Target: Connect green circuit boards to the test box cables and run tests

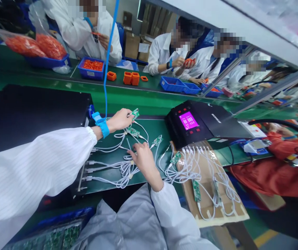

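My left hand [120, 119], with a blue wrist strap [103, 127], pinches a small green circuit board [135, 113] between its fingers above the bench. Just below it lies another green circuit board [132, 132] with a white cable attached. My right hand [144, 158] hovers low over the white cables [125, 170], thumb and forefinger apart; I see nothing held in it. To its right is a third circuit board [156, 141], tilted up among the cables. Farther right, a cabled circuit board [175, 158] rests near the cardboard's edge.
A black device with a magenta screen [188, 119] stands right of my hands; a large black box [34, 111] is at left. Cardboard [190, 205] carries cables and boards. A blue cord [109, 52] hangs ahead. Co-workers sit across, beside blue bins [91, 73] of orange parts.
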Available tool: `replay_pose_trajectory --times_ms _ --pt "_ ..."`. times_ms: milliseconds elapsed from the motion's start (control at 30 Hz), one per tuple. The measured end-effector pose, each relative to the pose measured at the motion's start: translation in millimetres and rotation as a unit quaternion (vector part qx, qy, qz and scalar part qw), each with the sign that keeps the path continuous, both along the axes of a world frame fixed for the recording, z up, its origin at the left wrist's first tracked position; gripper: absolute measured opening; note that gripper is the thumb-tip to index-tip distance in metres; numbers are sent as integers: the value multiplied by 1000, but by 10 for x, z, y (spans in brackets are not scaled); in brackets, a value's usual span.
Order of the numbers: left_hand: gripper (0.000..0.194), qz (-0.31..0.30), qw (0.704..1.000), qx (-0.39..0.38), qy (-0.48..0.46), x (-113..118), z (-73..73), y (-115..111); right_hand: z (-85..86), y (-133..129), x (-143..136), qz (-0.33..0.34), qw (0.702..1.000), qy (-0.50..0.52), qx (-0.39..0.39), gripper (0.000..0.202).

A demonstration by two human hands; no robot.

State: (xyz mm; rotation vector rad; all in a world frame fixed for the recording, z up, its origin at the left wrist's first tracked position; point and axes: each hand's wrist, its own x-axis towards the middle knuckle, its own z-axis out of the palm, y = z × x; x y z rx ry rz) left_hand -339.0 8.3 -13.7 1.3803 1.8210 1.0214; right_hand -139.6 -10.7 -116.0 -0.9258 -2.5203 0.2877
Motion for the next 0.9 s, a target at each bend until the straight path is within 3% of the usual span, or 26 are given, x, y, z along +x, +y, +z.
replay_pose_trajectory --times_ms 133,233,300,367,433,533,633,800,900 --pt "22 -24 1000 0 9 18 30 -24 34 -23 -32 22 997 -2 -76 12" --pt "15 -54 999 -4 1 36 60 -46 206 -50 104 32 987 58 -149 13" --pt "9 -113 993 -33 -31 51 70 -72 320 -109 264 34 973 107 -201 10" --pt "13 -206 971 -96 -73 66 77 -114 376 -199 413 27 947 168 -272 18" --pt "20 -293 936 -161 -106 71 91 -168 351 -306 507 14 902 244 -356 25" --pt "30 -340 907 -214 -121 60 130 -234 210 -447 537 -28 828 352 -435 29" --pt "32 -343 904 -234 -98 44 166 -251 73 -517 512 -94 804 404 -426 37" --pt "30 -353 910 -195 -92 37 161 -233 36 -516 499 -168 824 407 -356 41" --pt "29 -343 917 -183 -93 49 170 -236 50 -515 496 -180 818 414 -355 44"
